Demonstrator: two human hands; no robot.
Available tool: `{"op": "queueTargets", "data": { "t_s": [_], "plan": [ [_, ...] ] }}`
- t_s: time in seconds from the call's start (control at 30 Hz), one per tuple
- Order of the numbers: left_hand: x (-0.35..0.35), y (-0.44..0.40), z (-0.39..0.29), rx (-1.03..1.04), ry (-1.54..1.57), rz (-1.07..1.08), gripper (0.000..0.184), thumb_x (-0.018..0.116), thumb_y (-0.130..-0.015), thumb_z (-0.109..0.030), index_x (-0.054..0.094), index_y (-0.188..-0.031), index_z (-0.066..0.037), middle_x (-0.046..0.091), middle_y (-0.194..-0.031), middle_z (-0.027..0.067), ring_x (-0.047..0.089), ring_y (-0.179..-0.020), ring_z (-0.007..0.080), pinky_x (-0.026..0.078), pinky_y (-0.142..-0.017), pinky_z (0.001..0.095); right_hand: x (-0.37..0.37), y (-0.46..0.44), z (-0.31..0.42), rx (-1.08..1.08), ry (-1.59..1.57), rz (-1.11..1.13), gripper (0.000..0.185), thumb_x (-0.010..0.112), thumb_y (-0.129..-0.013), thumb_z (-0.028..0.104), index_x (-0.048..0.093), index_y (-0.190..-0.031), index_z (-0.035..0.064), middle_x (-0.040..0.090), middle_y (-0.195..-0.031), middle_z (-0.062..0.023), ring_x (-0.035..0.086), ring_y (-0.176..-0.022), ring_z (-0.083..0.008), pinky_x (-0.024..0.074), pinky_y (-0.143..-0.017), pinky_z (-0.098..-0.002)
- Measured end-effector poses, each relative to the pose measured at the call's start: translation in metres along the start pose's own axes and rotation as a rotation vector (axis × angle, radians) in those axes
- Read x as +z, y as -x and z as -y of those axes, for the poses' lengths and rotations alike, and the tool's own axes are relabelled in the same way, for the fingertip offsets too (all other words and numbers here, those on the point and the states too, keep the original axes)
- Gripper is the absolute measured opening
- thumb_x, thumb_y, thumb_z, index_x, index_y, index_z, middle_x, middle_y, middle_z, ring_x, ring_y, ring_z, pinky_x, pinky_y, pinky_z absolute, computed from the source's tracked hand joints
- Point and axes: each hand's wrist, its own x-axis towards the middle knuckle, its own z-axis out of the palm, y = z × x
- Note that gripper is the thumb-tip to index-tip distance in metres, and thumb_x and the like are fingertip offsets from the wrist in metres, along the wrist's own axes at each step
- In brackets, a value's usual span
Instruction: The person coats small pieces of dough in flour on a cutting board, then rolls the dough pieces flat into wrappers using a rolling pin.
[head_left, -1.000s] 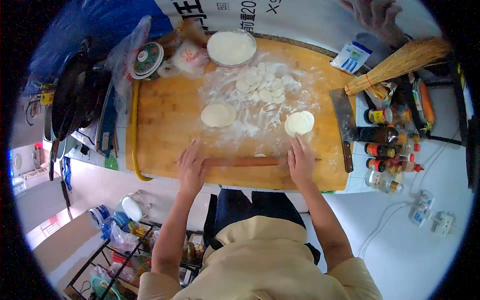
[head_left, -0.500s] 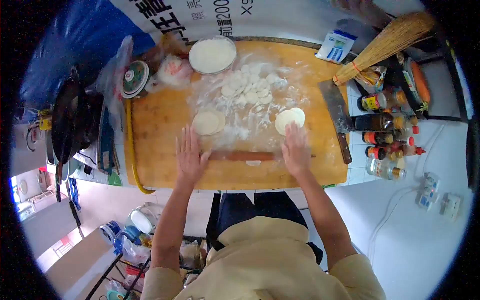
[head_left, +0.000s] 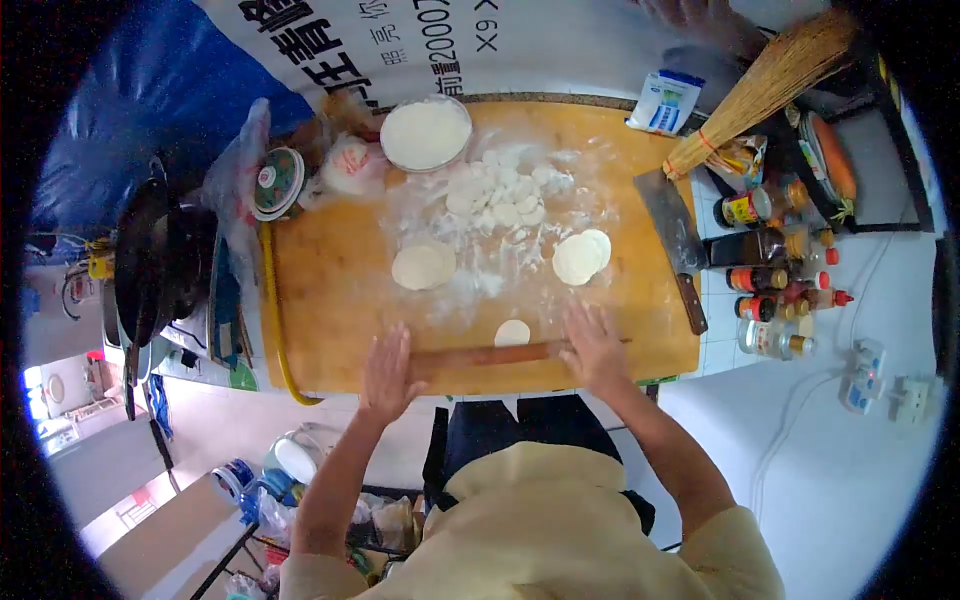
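A wooden rolling pin (head_left: 490, 355) lies across the near part of the floured wooden board (head_left: 330, 260). My left hand (head_left: 390, 373) rests flat on its left end, fingers stretched out. On its right end lies my right hand (head_left: 592, 350), also flat and slightly blurred. A small dough round (head_left: 512, 333) touches the pin's far side, between the hands. Beyond it are a left stack of flat dough rounds (head_left: 424, 266) and a right stack (head_left: 580, 258). Several small dough discs (head_left: 497, 193) are heaped farther back, near a bowl of flour (head_left: 426, 133).
A cleaver (head_left: 672, 225) lies at the board's right edge, with a straw broom (head_left: 765, 90) above it. Bottles (head_left: 755, 248) stand to the right. A lidded tin (head_left: 277, 183), a plastic bag (head_left: 352, 165) and a dark pan (head_left: 150, 260) are at the left.
The pin and both hands have moved toward my body. The small dough round now shows mostly beyond the pin. The camera view has shifted a little.
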Motion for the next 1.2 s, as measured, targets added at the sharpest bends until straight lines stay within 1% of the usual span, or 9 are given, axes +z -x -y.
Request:
{"op": "queueTargets", "data": {
  "t_s": [0.13, 0.27, 0.37, 0.53, 0.63, 0.7, 0.87, 1.0, 1.2],
  "plan": [
    [0.016, -0.033, 0.016, -0.095, 0.086, 0.015, 0.089, 0.062, -0.079, -0.039, 0.019, -0.147, -0.001, 0.022, -0.151, 0.0222, 0.019, -0.142, 0.0325, 0.012, -0.115, 0.0513, -0.001, -0.036, -0.011, -0.056, -0.011, -0.098, 0.070, 0.062, -0.085, 0.024, 0.031, -0.142, -0.0006, 0.027, -0.150, -0.0181, 0.026, -0.139, -0.0326, 0.0175, -0.114, -0.0495],
    [0.001, -0.046, 0.012, -0.096, -0.050, -0.334, 0.089, 0.062, -0.079, -0.039, 0.020, -0.146, 0.000, 0.027, -0.151, 0.0186, 0.023, -0.141, 0.0332, 0.014, -0.114, 0.0520, -0.004, -0.040, -0.018, -0.058, -0.021, -0.212, 0.069, 0.062, -0.085, 0.024, 0.032, -0.142, 0.0012, 0.026, -0.151, -0.0176, 0.024, -0.140, -0.0317, 0.0165, -0.115, -0.0489],
    [0.012, 0.016, 0.005, 0.020, 0.104, -0.036, 0.088, 0.061, -0.081, -0.040, 0.018, -0.146, 0.000, 0.027, -0.151, 0.0194, 0.021, -0.142, 0.0338, 0.009, -0.115, 0.0530, 0.003, -0.006, -0.017, -0.130, -0.056, -0.051, 0.068, 0.063, -0.084, 0.023, 0.034, -0.142, 0.0032, 0.026, -0.151, -0.0165, 0.023, -0.141, -0.0318, 0.0164, -0.115, -0.0492],
    [0.015, -0.035, 0.023, -0.155, 0.110, -0.026, 0.089, 0.061, -0.081, -0.041, 0.017, -0.147, 0.000, 0.026, -0.151, 0.0182, 0.021, -0.142, 0.0335, 0.007, -0.115, 0.0530, -0.007, -0.054, -0.014, -0.110, -0.071, -0.163, 0.064, 0.061, -0.086, 0.027, 0.037, -0.141, 0.0043, 0.023, -0.154, -0.0134, 0.022, -0.141, -0.0324, 0.0181, -0.114, -0.0493],
    [-0.004, -0.045, 0.017, -0.105, -0.016, -0.270, 0.091, 0.062, -0.080, -0.041, 0.016, -0.147, 0.000, 0.025, -0.152, 0.0180, 0.020, -0.142, 0.0336, 0.007, -0.115, 0.0524, 0.006, -0.053, -0.024, -0.006, -0.012, -0.104, 0.066, 0.061, -0.086, 0.026, 0.034, -0.143, 0.0047, 0.021, -0.154, -0.0130, 0.023, -0.141, -0.0327, 0.0179, -0.114, -0.0491],
    [-0.004, -0.010, 0.004, -0.068, -0.114, -0.004, 0.093, 0.063, -0.079, -0.042, 0.016, -0.147, -0.001, 0.023, -0.152, 0.0183, 0.020, -0.142, 0.0338, 0.007, -0.116, 0.0512, 0.006, -0.014, -0.015, -0.089, 0.001, -0.047, 0.067, 0.061, -0.086, 0.026, 0.033, -0.143, 0.0047, 0.022, -0.154, -0.0133, 0.024, -0.140, -0.0330, 0.0177, -0.115, -0.0493],
    [0.017, -0.014, 0.020, -0.102, 0.112, 0.091, 0.093, 0.063, -0.079, -0.044, 0.017, -0.147, 0.000, 0.022, -0.153, 0.0172, 0.018, -0.142, 0.0330, 0.007, -0.115, 0.0535, -0.008, -0.027, -0.008, -0.215, -0.013, -0.021, 0.066, 0.058, -0.088, 0.026, 0.031, -0.144, 0.0046, 0.022, -0.154, -0.0138, 0.026, -0.139, -0.0337, 0.0173, -0.115, -0.0500],
    [0.000, -0.040, 0.022, -0.124, -0.113, -0.240, 0.093, 0.064, -0.078, -0.044, 0.017, -0.147, -0.001, 0.022, -0.153, 0.0182, 0.019, -0.142, 0.0323, 0.007, -0.115, 0.0546, -0.008, -0.060, -0.025, -0.186, 0.052, -0.123, 0.069, 0.059, -0.087, 0.028, 0.030, -0.145, 0.0040, 0.022, -0.154, -0.0143, 0.023, -0.140, -0.0338, 0.0164, -0.115, -0.0494],
    [0.020, 0.013, 0.010, -0.130, -0.112, 0.149, 0.094, 0.065, -0.078, -0.042, 0.017, -0.148, -0.003, 0.023, -0.152, 0.0181, 0.020, -0.142, 0.0317, 0.006, -0.116, 0.0535, -0.001, -0.016, -0.009, -0.154, -0.030, 0.147, 0.067, 0.058, -0.088, 0.029, 0.030, -0.145, 0.0058, 0.025, -0.153, -0.0149, 0.022, -0.141, -0.0349, 0.0163, -0.114, -0.0511]
  ]
}}
